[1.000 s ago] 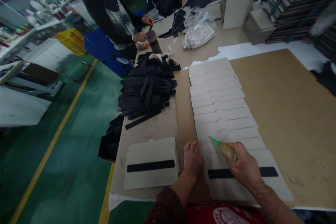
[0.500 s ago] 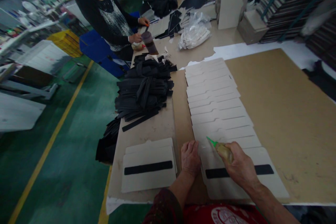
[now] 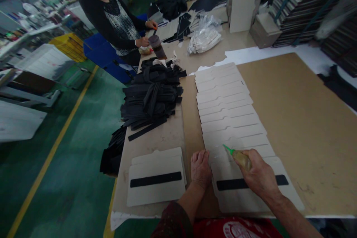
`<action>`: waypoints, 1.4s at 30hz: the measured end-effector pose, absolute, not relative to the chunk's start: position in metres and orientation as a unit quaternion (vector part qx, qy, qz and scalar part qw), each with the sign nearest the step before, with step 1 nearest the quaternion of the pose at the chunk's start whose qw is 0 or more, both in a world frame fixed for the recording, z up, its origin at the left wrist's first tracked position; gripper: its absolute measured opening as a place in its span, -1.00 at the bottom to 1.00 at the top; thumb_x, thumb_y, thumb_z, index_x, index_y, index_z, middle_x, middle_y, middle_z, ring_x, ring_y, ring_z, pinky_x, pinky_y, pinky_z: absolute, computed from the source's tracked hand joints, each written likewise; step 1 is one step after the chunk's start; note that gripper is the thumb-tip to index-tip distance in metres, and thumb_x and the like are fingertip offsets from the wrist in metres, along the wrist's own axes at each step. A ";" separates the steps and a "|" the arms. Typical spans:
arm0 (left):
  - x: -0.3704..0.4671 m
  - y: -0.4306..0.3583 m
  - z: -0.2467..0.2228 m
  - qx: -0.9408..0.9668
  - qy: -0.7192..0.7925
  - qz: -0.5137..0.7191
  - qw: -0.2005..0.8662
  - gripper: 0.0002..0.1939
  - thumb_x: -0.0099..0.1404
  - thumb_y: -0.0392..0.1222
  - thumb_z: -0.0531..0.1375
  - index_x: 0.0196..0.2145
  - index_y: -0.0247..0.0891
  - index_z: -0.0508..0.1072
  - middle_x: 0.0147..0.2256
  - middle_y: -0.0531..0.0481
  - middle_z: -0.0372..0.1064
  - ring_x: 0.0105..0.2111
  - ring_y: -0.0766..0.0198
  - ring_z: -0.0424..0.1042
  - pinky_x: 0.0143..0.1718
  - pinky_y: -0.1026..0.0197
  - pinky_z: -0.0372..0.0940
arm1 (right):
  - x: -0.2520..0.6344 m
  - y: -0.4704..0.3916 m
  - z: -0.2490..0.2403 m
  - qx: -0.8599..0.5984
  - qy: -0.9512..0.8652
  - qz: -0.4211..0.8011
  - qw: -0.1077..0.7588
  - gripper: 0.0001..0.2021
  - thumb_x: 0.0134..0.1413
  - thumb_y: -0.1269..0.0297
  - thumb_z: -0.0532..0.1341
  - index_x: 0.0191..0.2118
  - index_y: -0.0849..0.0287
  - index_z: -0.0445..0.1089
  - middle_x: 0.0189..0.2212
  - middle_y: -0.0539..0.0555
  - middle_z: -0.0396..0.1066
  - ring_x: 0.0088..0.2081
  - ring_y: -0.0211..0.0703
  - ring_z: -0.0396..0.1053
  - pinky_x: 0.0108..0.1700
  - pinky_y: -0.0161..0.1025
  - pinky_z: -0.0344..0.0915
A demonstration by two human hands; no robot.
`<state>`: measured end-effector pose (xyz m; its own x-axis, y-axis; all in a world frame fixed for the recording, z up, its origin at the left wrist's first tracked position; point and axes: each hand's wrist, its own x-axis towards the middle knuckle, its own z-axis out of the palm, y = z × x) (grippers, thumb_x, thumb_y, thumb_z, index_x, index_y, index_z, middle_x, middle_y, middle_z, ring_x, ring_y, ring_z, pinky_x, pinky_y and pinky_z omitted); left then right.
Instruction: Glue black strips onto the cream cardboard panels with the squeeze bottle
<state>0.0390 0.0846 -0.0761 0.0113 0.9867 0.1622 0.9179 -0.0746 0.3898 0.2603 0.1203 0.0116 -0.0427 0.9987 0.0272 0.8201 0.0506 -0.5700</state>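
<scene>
Head view, looking down over a long table [image 3: 292,119] covered with brown board. Right hand [image 3: 258,176] closed around a small amber glue bottle [image 3: 241,158], green nozzle [image 3: 228,149] tipped down and forward to touch the pale card [image 3: 240,145] just beyond the nearest one, held like a pen, likely so that a thin line could be laid where a strip belongs. Left hand [image 3: 200,168] laid flat, fingers together and slightly curled, gripping nothing, pressed on the left edge of the row of cards, apparently to keep them from sliding under the nozzle. Nearest card [image 3: 251,197] under the right wrist already bearing a black strip [image 3: 280,180] across its middle. Row of overlapped cards [image 3: 223,96] fanned away from the body, each showing only a narrow band, probably so that every gluing zone lay exposed in turn. Finished stack [image 3: 156,182] with a black strip on top set to the left, well apart from the row. Heap of loose black strips [image 3: 152,95] farther along the left side, within reach. Beyond it, a co-worker in a dark top [image 3: 117,18] bent over the far end of the table, one hand [image 3: 142,41] beside a dark cup [image 3: 157,46]. Clear plastic bag [image 3: 205,37] and grey boxes [image 3: 262,28] farther back.
</scene>
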 end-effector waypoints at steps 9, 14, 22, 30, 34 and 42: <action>0.038 0.084 -0.077 0.709 0.673 0.192 0.080 -0.56 0.26 -0.48 0.10 0.05 -0.24 0.46 -0.04 -0.13 0.45 -0.07 0.08 0.32 0.00 0.01 0.34 | 0.266 0.120 0.010 -0.648 -0.707 0.195 0.204 -0.68 0.28 -0.04 0.03 -0.16 0.06 0.35 -0.31 0.06 0.47 -0.40 -0.03 0.50 -0.42 -0.19 0.28; 0.037 0.084 -0.076 0.712 0.673 0.185 0.077 -0.54 0.24 -0.50 0.09 0.06 -0.26 0.46 -0.02 -0.12 0.45 -0.04 0.07 0.31 0.01 0.00 0.33 | 0.276 0.122 0.010 -0.685 -0.682 0.144 0.213 -0.67 0.27 -0.08 0.04 -0.18 0.07 0.34 -0.29 0.09 0.47 -0.37 0.02 0.49 -0.41 -0.18 0.28; 0.037 0.085 -0.074 0.716 0.673 0.176 0.068 -0.55 0.25 -0.51 0.08 0.04 -0.25 0.46 -0.03 -0.11 0.44 -0.05 0.07 0.31 0.02 0.00 0.33 | 0.287 0.125 0.009 -0.702 -0.664 0.153 0.209 -0.65 0.24 -0.08 0.05 -0.18 0.08 0.36 -0.29 0.09 0.49 -0.38 0.02 0.50 -0.40 -0.17 0.29; 0.036 0.085 -0.076 0.720 0.668 0.179 0.059 -0.53 0.21 -0.53 0.10 0.04 -0.28 0.47 -0.04 -0.13 0.45 -0.05 0.08 0.32 0.03 0.01 0.33 | 0.289 0.125 0.010 -0.682 -0.678 0.182 0.205 -0.66 0.28 -0.08 0.03 -0.15 0.05 0.35 -0.27 0.09 0.49 -0.36 -0.02 0.49 -0.39 -0.19 0.30; 0.034 0.085 -0.078 0.721 0.667 0.180 0.058 -0.53 0.20 -0.54 0.11 0.04 -0.27 0.47 -0.03 -0.12 0.44 -0.03 0.07 0.32 0.06 0.00 0.33 | 0.307 0.127 0.007 -0.729 -0.642 0.127 0.199 -0.61 0.25 -0.14 0.03 -0.16 0.08 0.36 -0.26 0.12 0.48 -0.41 -0.01 0.47 -0.42 -0.17 0.28; 0.033 0.086 -0.078 0.723 0.664 0.181 0.057 -0.51 0.20 -0.56 0.08 0.03 -0.28 0.47 -0.04 -0.10 0.44 -0.04 0.08 0.34 0.06 0.01 0.32 | 0.304 0.123 0.004 -0.717 -0.647 0.167 0.199 -0.66 0.26 -0.08 0.04 -0.13 0.06 0.35 -0.26 0.08 0.48 -0.36 0.01 0.49 -0.37 -0.15 0.31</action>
